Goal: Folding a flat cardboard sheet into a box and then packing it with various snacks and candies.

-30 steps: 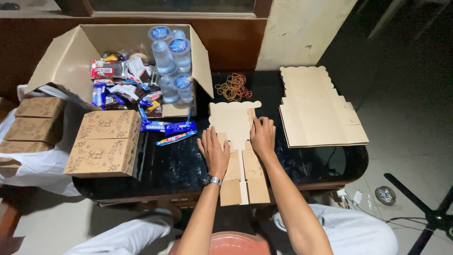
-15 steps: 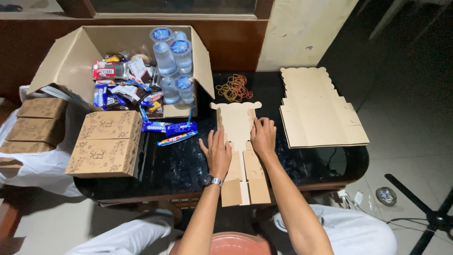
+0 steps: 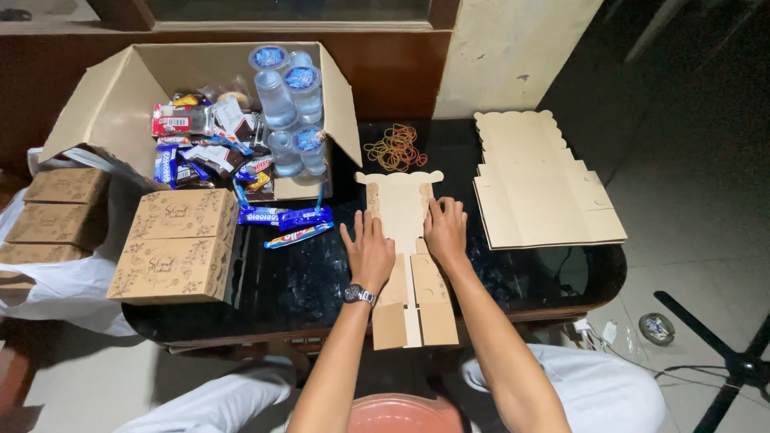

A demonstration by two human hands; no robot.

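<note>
Fingers (image 3: 362,238) of the left hand (image 3: 369,255) lie flat and slightly spread, palm down, pressing the left side of a flat die-cut cardboard box blank (image 3: 399,204); nothing is gripped. A wristwatch (image 3: 358,294) sits on that wrist. Right hand (image 3: 446,232) likewise flat, fingers extended and close together, pressing the blank's right side just beside the left hand.

Head view: the blank lies unfolded on the dark glossy surface (image 3: 305,281), scalloped end away from the person, its lower flaps overhanging the near edge. To the right, a stack of identical flat blanks (image 3: 537,188), apart from the hands. Behind the blank, a loose pile of rubber bands (image 3: 395,147). To the left, an open carton (image 3: 120,96) holding wrapped snacks (image 3: 204,144) and sealed water cups (image 3: 289,104); a few snack packs (image 3: 289,220) lie on the surface just in front of it. Two assembled printed kraft boxes (image 3: 176,244) sit stacked at the left edge; more such boxes (image 3: 56,212) rest on white plastic further left.
</note>
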